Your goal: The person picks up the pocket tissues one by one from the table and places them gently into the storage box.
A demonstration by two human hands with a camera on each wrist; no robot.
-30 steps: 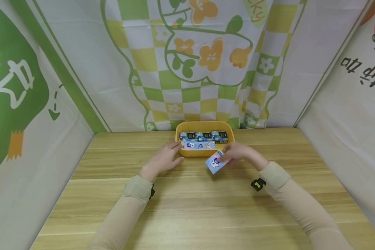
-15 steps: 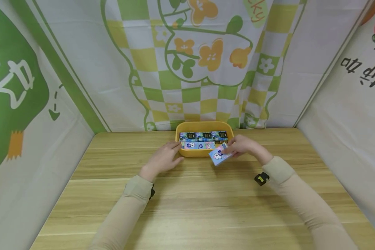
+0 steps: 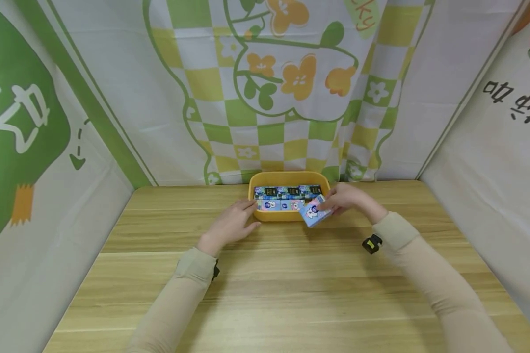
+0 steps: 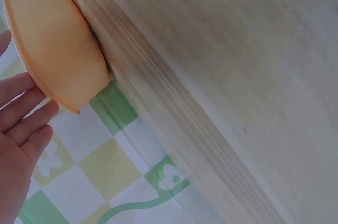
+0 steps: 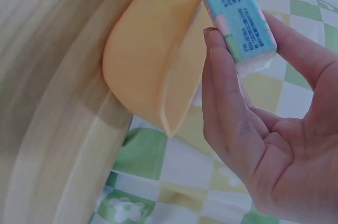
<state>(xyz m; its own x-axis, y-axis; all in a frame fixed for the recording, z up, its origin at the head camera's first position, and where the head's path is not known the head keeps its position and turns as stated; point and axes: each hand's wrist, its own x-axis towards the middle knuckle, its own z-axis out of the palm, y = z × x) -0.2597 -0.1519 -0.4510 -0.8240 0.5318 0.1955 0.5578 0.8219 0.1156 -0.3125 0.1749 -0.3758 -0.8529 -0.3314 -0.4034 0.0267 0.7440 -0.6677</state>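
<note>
A yellow plastic basket (image 3: 265, 215) stands at the back of the table. Inside are dark blue patterned packs (image 3: 288, 192) in a back row and two light blue tissue packs (image 3: 269, 205) in front. My right hand (image 3: 346, 198) pinches another light blue tissue pack (image 3: 314, 212) between thumb and fingers, tilted over the basket's front right corner. From the right wrist, this tissue pack (image 5: 237, 18) shows printed text and a whitish end. My left hand (image 3: 230, 223) has its fairly straight fingers (image 4: 31, 113) touching the basket's left end.
The wooden table (image 3: 265, 294) reaches toward me from the basket. Behind it hangs a green, yellow and white checkered cloth (image 3: 269, 132), close to the basket's back. White printed cloths (image 3: 490, 162) flank both sides.
My right hand has carried the tissue pack up and to the right, from in front of the basket to over its front right corner. My left hand stays at the basket's left end.
</note>
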